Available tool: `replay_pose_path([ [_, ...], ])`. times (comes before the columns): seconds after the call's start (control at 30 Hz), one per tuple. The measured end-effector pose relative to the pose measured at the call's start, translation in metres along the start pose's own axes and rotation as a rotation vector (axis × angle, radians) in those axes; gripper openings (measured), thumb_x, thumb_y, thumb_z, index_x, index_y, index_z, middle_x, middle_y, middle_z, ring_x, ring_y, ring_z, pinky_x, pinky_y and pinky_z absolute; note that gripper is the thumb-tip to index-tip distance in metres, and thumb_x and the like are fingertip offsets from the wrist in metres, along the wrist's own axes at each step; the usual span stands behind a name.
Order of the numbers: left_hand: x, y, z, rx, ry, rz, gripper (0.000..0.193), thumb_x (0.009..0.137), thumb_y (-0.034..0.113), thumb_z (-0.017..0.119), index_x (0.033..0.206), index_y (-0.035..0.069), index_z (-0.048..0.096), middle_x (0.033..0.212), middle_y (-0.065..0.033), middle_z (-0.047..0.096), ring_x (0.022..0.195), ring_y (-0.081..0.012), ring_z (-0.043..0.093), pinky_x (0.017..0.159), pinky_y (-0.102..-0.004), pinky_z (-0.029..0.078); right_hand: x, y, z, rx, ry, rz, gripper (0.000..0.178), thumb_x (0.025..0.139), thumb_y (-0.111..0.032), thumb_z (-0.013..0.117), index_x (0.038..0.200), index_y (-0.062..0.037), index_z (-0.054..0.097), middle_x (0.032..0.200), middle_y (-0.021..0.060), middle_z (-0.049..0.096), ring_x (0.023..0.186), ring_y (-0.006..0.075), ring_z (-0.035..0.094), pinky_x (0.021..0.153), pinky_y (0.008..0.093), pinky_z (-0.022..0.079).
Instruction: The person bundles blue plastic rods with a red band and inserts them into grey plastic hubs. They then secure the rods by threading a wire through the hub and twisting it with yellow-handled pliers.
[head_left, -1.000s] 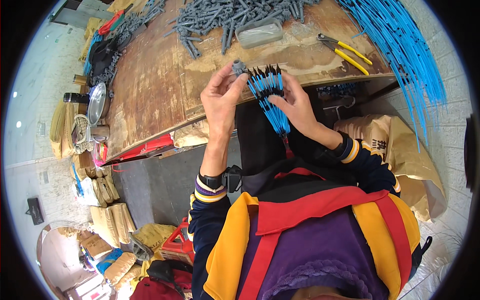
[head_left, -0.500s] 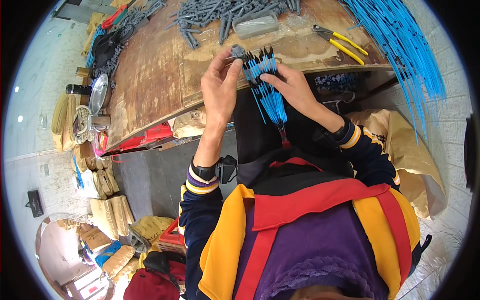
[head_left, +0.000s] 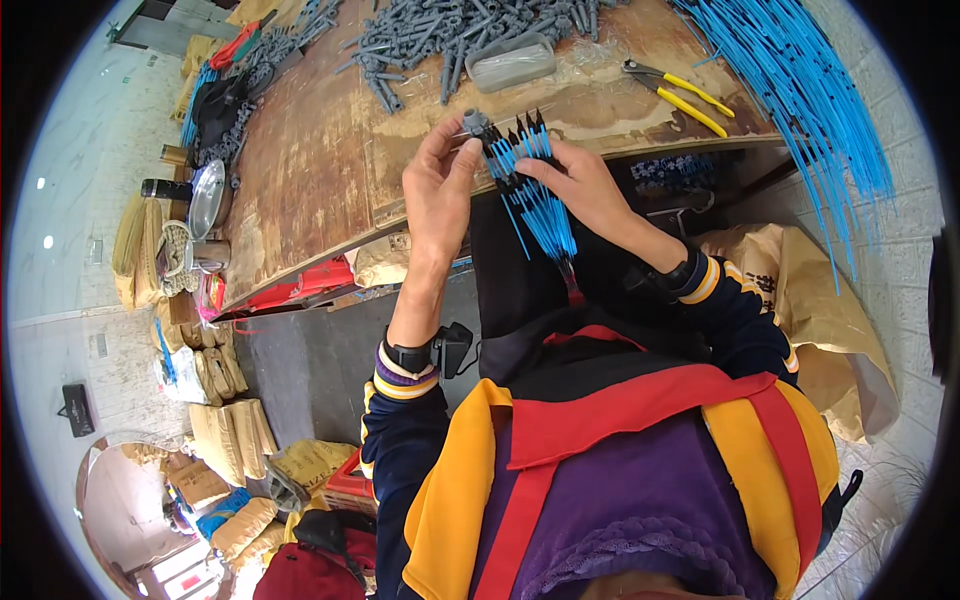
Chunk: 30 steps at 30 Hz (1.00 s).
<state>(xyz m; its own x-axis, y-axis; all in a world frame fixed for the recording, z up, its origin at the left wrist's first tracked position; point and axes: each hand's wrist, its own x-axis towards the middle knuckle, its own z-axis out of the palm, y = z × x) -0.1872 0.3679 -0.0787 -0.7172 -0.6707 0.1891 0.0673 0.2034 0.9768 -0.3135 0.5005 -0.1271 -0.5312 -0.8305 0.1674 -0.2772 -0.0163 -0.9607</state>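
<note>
Near the table's front edge, my left hand (head_left: pixel 438 195) pinches a grey plastic fitting (head_left: pixel 475 121) with a round end between thumb and fingers. Right beside it, my right hand (head_left: pixel 590 197) closes on a fanned bunch of thin blue rods (head_left: pixel 548 230) with black tips pointing away from me. My right thumb lies across the top of the bunch, and the fingers beneath are mostly hidden. The rods' lower ends come together over my dark-clothed lap. The foremost rods meet or overlap the grey fitting; whether one is inside it I cannot tell.
On the worn wooden table (head_left: pixel 320 165) lie a heap of grey plastic parts (head_left: pixel 500 25), a clear plastic tray (head_left: pixel 510 64) and yellow-handled pliers (head_left: pixel 685 98). Many long blue rods (head_left: pixel 790 100) hang over its right corner. A brown paper sack (head_left: pixel 825 320) stands at right.
Both hands keep their holds and have barely moved. The whole view has shifted slightly, so the table and its things sit a little lower in the picture.
</note>
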Motion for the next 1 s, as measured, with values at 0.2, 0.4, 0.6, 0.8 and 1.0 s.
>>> replay_pose_path([
  [0.2,0.007,-0.004,0.0,-0.076,-0.014,0.007,0.034,0.096,0.005,0.056,0.127,-0.006,0.053,0.106,-0.0073,0.064,0.095,-0.0112,0.058,0.087,-0.0261,0.046,0.007,0.004,0.002,0.015,-0.044,-0.005,0.028,0.097,-0.026,0.057,0.109,-0.0016,0.063,0.087,0.0071,0.064,0.08,0.0132,0.057,0.075,0.0294,0.045],
  [0.4,0.014,-0.008,0.001,-0.066,-0.054,-0.001,0.033,0.096,0.004,0.054,0.128,-0.006,0.052,0.107,-0.0073,0.063,0.097,-0.0114,0.057,0.089,-0.0257,0.044,0.012,0.012,-0.001,-0.014,-0.042,-0.004,0.028,0.098,-0.026,0.055,0.106,-0.0011,0.063,0.083,0.0086,0.062,0.077,0.0156,0.056,0.074,0.0311,0.045],
  [0.6,0.017,-0.009,0.003,-0.038,-0.097,-0.03,0.033,0.097,0.004,0.053,0.128,-0.006,0.052,0.109,-0.0078,0.063,0.1,-0.0119,0.057,0.09,-0.0259,0.044,0.011,0.008,-0.004,0.004,-0.065,-0.105,0.027,0.097,-0.026,0.056,0.105,-0.0008,0.063,0.08,0.0102,0.061,0.072,0.018,0.057,0.069,0.0322,0.046],
  [0.8,0.018,-0.011,0.007,-0.022,-0.097,-0.043,0.033,0.097,0.004,0.053,0.128,-0.006,0.052,0.111,-0.0085,0.063,0.101,-0.0118,0.057,0.091,-0.0262,0.044,0.013,0.013,-0.006,0.017,-0.039,-0.107,0.027,0.097,-0.026,0.057,0.104,-0.0008,0.062,0.079,0.0109,0.061,0.069,0.0191,0.057,0.065,0.033,0.046],
  [1.0,0.017,-0.012,0.005,-0.131,-0.112,-0.065,0.033,0.097,0.005,0.054,0.128,-0.006,0.053,0.113,-0.0072,0.064,0.102,-0.0115,0.057,0.091,-0.0259,0.044,0.018,0.006,-0.015,-0.019,-0.177,-0.055,0.031,0.098,-0.03,0.055,0.103,0.0002,0.061,0.08,0.0122,0.061,0.073,0.0194,0.057,0.069,0.0331,0.045],
])
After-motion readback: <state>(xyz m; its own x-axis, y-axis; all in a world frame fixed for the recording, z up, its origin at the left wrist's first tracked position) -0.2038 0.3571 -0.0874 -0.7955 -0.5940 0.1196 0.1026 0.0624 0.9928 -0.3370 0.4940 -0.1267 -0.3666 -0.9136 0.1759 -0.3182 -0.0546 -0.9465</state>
